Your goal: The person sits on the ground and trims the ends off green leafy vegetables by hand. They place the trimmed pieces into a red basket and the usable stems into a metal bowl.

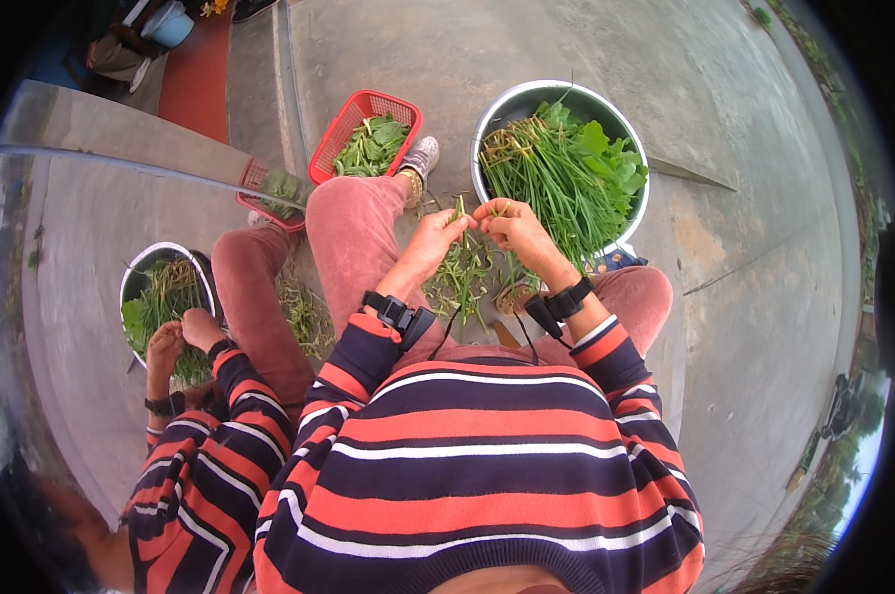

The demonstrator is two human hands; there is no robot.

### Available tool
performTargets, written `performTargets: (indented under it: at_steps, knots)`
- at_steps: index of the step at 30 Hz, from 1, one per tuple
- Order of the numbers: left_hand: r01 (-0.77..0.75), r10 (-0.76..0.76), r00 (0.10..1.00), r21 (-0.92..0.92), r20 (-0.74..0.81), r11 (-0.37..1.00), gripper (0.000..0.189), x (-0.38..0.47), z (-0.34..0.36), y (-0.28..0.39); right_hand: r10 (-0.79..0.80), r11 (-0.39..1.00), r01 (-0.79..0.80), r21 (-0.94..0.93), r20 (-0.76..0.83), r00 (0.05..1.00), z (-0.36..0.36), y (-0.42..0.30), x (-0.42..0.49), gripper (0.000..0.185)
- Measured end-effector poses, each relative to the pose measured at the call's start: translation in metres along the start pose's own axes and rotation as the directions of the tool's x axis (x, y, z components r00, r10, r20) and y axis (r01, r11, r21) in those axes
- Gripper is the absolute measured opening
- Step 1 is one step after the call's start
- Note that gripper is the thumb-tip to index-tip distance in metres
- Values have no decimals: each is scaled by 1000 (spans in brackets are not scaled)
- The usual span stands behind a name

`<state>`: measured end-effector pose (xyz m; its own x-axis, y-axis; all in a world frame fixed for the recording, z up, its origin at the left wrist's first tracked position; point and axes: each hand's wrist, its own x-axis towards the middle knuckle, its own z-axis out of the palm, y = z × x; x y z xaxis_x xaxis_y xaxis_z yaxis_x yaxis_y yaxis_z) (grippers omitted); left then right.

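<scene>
Between my knees, my left hand point(440, 232) pinches a thin green stalk point(464, 236) with its pale end up and its leaves hanging down. My right hand point(516, 226) is close beside it, thumb and fingers closed on a small yellowish-green plant piece point(501, 211). The fingertips of both hands nearly meet. Just beyond my right hand stands a round metal basin point(483, 174). It holds a heap of spring onions or similar stalks point(540, 174), brownish root ends at the upper left, and broad green leaves point(603, 160). Below my hands, plant trimmings point(459, 278) litter the ground.
A red plastic basket point(327, 152) with picked leaves point(373, 145) stands beyond my left knee. A reflective panel point(121, 178) on the left mirrors me and the vessels. At the upper left another person point(117, 59) sits near a light blue bucket point(167, 24). Concrete floor point(759, 245) extends right.
</scene>
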<state>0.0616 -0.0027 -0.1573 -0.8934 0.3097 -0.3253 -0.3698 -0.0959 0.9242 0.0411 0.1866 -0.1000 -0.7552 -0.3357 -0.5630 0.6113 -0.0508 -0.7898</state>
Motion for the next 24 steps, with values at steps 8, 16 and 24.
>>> performTargets:
  at_steps: [8,16,24]
  knots:
    - [75,-65,996,-155,69,985,20,-2,3,-1,-163,982,161,-103,-18,986,10,2,0,15]
    - [121,-114,989,-71,97,990,17,-2,3,0,-174,981,169,-95,-46,984,5,3,3,11]
    - [92,-99,989,71,112,993,17,1,-2,-6,-487,635,375,-675,27,873,-3,4,5,8]
